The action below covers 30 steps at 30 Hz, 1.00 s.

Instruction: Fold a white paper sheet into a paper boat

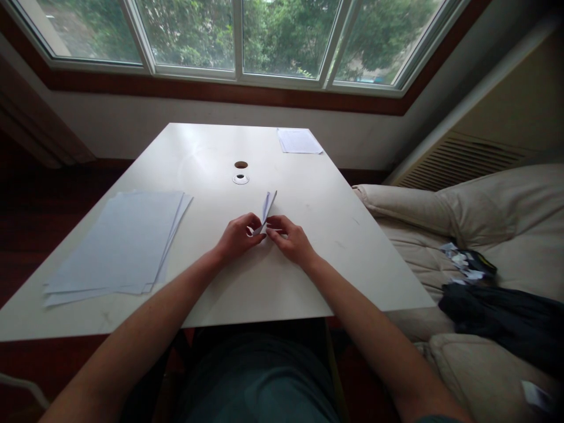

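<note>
The left hand (241, 234) and the right hand (288, 238) both pinch the folded paper (266, 208) by its near end, over the middle of the table (326, 258). If one hand pulls more than the other, the thin paper could tear, and if they press unevenly, it could receive a crease in the wrong place.

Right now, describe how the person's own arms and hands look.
The left hand and right hand are ungloved, with no ring, watch or marking that I can make out. Both forearms are bare. A dark bluish-green sleeve edge shows at the right arm; no left sleeve is visible.
</note>
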Motion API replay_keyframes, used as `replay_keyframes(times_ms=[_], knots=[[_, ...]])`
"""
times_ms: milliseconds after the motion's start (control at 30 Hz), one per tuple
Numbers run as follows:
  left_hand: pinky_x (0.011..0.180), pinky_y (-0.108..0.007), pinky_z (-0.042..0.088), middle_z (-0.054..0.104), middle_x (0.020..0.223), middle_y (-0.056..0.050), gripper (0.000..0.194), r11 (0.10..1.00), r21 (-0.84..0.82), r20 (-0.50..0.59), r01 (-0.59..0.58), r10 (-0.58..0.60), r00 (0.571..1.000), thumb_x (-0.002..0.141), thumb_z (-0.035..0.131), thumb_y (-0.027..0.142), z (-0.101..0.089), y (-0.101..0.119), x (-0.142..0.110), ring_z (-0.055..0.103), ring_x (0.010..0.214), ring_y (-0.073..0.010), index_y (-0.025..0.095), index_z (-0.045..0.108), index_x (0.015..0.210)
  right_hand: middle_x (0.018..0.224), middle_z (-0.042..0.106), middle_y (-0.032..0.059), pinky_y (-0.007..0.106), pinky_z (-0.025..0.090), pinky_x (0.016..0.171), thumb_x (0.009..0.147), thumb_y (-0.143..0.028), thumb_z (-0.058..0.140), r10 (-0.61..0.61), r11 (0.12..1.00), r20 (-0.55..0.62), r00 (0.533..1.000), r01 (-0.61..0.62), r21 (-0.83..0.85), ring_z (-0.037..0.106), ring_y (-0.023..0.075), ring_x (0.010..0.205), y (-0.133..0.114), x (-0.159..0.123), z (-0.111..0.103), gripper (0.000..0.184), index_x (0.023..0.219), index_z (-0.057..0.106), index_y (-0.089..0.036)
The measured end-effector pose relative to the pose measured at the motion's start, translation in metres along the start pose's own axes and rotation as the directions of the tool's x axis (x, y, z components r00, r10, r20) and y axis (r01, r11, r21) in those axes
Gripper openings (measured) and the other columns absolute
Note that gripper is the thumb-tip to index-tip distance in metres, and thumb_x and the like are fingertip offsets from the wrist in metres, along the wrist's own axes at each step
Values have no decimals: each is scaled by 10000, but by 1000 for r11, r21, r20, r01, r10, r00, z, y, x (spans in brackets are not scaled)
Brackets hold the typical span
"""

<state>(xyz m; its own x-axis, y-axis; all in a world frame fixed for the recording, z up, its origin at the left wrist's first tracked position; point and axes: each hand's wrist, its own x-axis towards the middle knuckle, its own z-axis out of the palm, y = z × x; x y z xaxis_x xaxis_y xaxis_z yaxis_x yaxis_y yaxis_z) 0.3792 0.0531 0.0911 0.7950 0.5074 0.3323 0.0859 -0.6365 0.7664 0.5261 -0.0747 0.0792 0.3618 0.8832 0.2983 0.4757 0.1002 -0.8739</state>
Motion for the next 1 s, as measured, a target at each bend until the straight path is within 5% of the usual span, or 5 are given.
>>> replay_keyframes(times_ms=[267, 600, 1000], knots=[[749, -301, 552, 713, 1003, -64, 298, 1000, 10, 160, 21, -22, 987, 788, 680, 334, -2, 0, -1, 671, 832, -176, 199, 646, 1052, 1127, 741, 40, 384, 557, 925, 906, -361, 579, 16, 994, -21, 1000, -18, -106, 696, 235, 1048, 0, 0, -1, 316, 1182, 696, -258], [716, -303, 562, 694, 1127, -92, 388, 996, 27, 94, 89, -91, 991, 794, 673, 343, 3, -10, 2, 666, 721, -149, 189, 622, 1147, 1121, 742, 28, 377, 573, 919, 842, -229, 615, 30, 999, 20, 999, -29, -29, 718, 209, 977, 3, -1, 0, 397, 1233, 673, -257], [758, -319, 559, 697, 1151, -116, 518, 996, -58, 190, 69, -56, 980, 783, 723, 383, -6, -10, 2, 684, 839, -190, 200, 615, 1255, 945, 776, 13, 371, 601, 821, 813, -186, 607, 62, 998, 22, 998, -62, -4, 742, 216, 856, 3, -2, -1, 437, 1240, 672, -258]])
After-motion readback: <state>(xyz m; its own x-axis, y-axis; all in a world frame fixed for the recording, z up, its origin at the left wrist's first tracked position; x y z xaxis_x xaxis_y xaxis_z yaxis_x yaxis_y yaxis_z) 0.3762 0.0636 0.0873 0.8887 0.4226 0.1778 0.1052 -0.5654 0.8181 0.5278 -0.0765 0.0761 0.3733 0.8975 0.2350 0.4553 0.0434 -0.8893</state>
